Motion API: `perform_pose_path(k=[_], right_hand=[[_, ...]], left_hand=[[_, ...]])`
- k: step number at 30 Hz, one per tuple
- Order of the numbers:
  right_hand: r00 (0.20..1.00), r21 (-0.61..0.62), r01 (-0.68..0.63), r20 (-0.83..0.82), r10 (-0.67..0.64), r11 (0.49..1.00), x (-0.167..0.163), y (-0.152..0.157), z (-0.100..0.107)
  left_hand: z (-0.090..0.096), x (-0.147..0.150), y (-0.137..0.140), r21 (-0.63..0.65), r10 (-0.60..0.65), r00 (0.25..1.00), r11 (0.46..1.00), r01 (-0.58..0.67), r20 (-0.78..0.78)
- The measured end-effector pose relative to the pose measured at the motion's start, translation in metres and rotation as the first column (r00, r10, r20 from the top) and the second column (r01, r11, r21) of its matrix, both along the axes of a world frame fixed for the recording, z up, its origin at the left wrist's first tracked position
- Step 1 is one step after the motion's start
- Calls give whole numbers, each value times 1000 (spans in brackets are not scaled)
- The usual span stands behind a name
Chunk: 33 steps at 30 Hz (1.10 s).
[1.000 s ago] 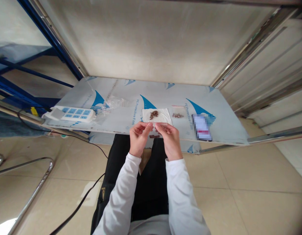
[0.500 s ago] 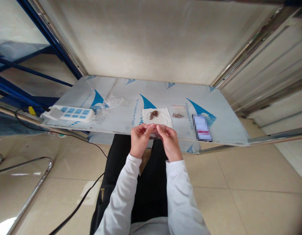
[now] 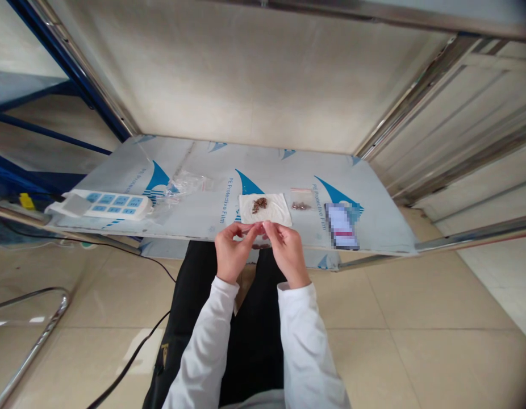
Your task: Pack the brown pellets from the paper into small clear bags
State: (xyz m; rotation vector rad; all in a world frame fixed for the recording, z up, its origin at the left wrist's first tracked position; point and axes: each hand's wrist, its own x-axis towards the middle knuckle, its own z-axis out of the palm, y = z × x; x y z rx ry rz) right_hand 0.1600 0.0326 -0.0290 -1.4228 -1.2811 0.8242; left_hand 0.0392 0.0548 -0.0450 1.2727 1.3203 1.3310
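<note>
Both hands meet just in front of the near edge of the metal table [image 3: 229,170], which is still covered in its printed protective film. The left hand [image 3: 229,254] and the right hand [image 3: 288,254] pinch a small clear zip bag [image 3: 260,240] between thumbs and fingertips, one hand at each side of its top, fingers drawn in narrow around it; a few dark brown bits seem to sit low inside it, though the bag is mostly hidden by the fingers. Held at both top corners like this, the bag hangs mouth-up, so its contents probably settle at the bottom instead of spilling. Whether its seal is open or pressed shut cannot be told. On the table, directly beyond the hands, lies a white tissue [image 3: 265,208] with a little heap of dried brown pieces [image 3: 259,204] on it, likely spread there to keep them together and off the film. Just right of the tissue lies another small bag [image 3: 301,200] holding similar brown bits, and further right a blurred-out card or phone [image 3: 342,226]. Left of the tissue sit crumpled empty clear bags [image 3: 187,184], and at the table's left end a white power strip [image 3: 101,204] with blue sockets, its cable [image 3: 130,357] trailing to the tiled floor.
</note>
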Motion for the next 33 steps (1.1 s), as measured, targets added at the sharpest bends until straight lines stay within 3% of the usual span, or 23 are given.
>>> perform_pose_path(k=[2, 4, 9, 13, 18, 21, 24, 26, 28, 29, 31, 33], right_hand=[[999, -14, -49, -13, 49, 999, 3, 2, 0], [995, -30, -86, -49, 84, 996, 7, 6, 0], [989, -92, -97, -118, 86, 991, 40, 15, 4], [991, -99, 85, -94, -95, 991, 91, 38, 5], [904, -132, 395, 233, -359, 909, 141, 99, -7], [808, -80, 519, 371, -458, 851, 151, 121, -15], [710, 40, 569, 480, -515, 821, 132, 128, -18], [699, 173, 431, 557, -449, 886, 95, 132, -18], [722, 275, 119, 635, -274, 954, 36, 139, -20], [737, 280, -58, 660, -148, 958, 2, 144, -22], [709, 223, -396, 691, 142, 891, -72, 153, -29], [612, 126, -613, 700, 369, 780, -139, 161, -39]], left_hand=[[-1, 1, -1, 28, 71, 995, 997, -70, -63], [-3, 3, -2, 31, 84, 996, 996, -83, -22], [-5, 4, 1, -23, -66, 988, 997, 70, 141], [-5, -6, 9, -48, -27, 988, 998, 34, 149], [-5, -17, 19, -89, 119, 968, 991, -101, 223], [-4, -19, 23, -67, 183, 943, 983, -171, 279], [-2, -23, 26, -69, 297, 894, 954, -291, 336], [0, -28, 28, -71, 346, 864, 936, -345, 365], [2, -36, 30, -69, 380, 836, 920, -385, 395], [4, -41, 29, -65, 396, 821, 911, -407, 412], [7, -54, 28, -55, 430, 790, 889, -454, 437], [10, -69, 25, -49, 457, 763, 870, -491, 456]])
